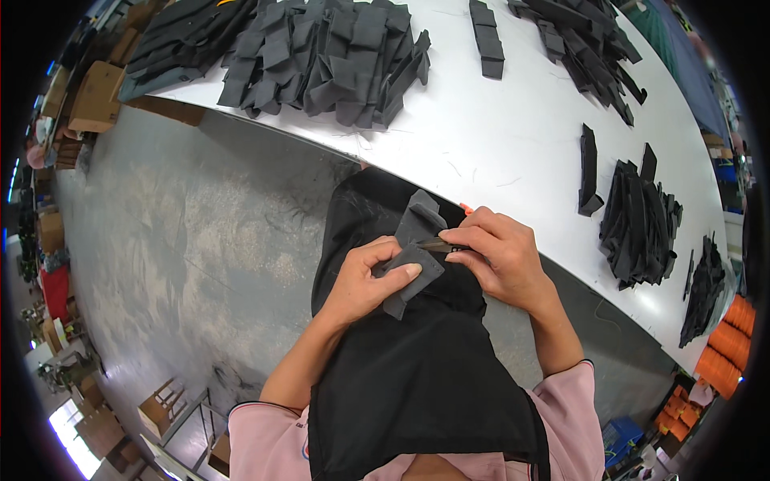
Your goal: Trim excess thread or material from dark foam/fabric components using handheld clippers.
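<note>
In the head view, a person's left hand (359,282) pinches a dark grey, folded fabric strip (421,269), its thumb laid flat on the cloth and its fingers behind. The strip is above the person's lap, in front of a long black cloth apron (425,385) and just off the near edge of a smooth white tabletop (437,132). One end of the strip points up toward that edge; another part hangs below the thumb. The right hand (507,255) is closed around a small, dark, pointed metal tool (437,246), whose tip meets the strip near its middle; whether the tool's blades are apart is too small to tell.

On the tabletop, a broad heap of dark grey fabric pieces (329,60) lies to the left, beside a stack of folded black cloth (188,44). One lone dark strip (487,40) lies near the top, and a loose black pile (593,56) lies right of it. Farther right are a narrow black strip (589,168) and, just beside it, a bunched black bundle (642,228).
</note>
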Demonstrator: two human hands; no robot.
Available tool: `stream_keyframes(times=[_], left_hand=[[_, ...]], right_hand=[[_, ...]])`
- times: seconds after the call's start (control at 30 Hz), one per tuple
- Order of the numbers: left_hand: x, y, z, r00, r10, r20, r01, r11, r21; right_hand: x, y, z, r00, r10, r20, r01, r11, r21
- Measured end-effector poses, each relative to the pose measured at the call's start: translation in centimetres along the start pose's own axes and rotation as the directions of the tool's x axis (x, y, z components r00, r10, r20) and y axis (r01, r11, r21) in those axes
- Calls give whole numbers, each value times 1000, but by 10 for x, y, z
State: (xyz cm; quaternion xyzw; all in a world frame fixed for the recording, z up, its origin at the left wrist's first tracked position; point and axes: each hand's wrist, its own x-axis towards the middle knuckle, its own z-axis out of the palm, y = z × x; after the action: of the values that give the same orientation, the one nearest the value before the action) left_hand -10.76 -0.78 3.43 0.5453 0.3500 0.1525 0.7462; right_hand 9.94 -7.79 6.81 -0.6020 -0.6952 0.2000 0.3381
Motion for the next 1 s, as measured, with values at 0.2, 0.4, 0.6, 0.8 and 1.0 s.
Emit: stream_keyframes(times=[0.2,0.4,0.6,0.8,1.0], left_hand=[[-1,-2,-3,1000,23,6,-23,999,44],[-2,-2,-8,1000,11,13,-10,999,-49],[0,-6,-5,998,-59,23,61,993,-98],[2,0,-1,997,57,-60,-54,997,46],[3,1,3,992,129,-9,-127,986,111]], right_hand=[[3,-3,-1,998,-49,27,52,993,-110],[-10,15,32,968,231,103,-245,759,603],[-29,8,48,751,444,488,-334,-382,862],[-26,-20,23,901,433,-23,-352,761,545],[-25,-24,27,952,269,-149,-230,945,234]])
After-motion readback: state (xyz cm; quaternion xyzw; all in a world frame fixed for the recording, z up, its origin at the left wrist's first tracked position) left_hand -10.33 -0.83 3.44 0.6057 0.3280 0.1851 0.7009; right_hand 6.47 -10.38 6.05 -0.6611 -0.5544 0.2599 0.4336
